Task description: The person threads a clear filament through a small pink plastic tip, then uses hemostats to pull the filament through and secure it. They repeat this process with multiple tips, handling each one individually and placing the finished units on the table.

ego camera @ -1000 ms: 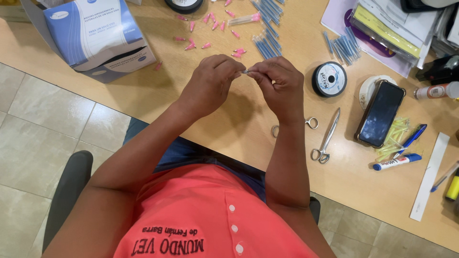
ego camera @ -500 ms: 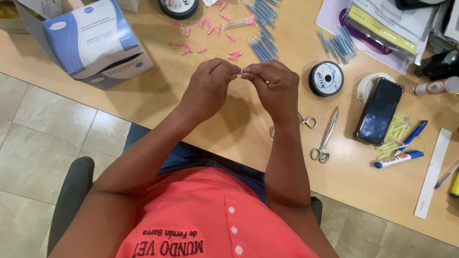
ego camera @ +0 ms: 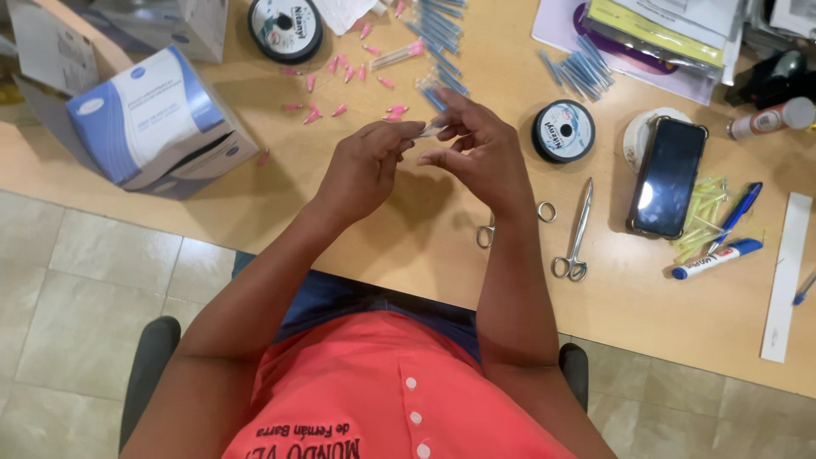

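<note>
Head view looked down on a smooth wooden table (ego camera: 408, 246). Left hand (ego camera: 367, 166) pinched a thin, pale tube (ego camera: 432, 129) between fingertips, just above the table's middle; its tip was too small to make out. Right hand (ego camera: 476, 153) was half open, fingers curled beside the tube. Metal scissors (ego camera: 576, 234) lay to the right, and a round black spool (ego camera: 563, 131) sat near them.

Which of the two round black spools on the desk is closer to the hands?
The spool just beside the right hand, left of the phone; the other spool sits at the desk's far edge.
</note>
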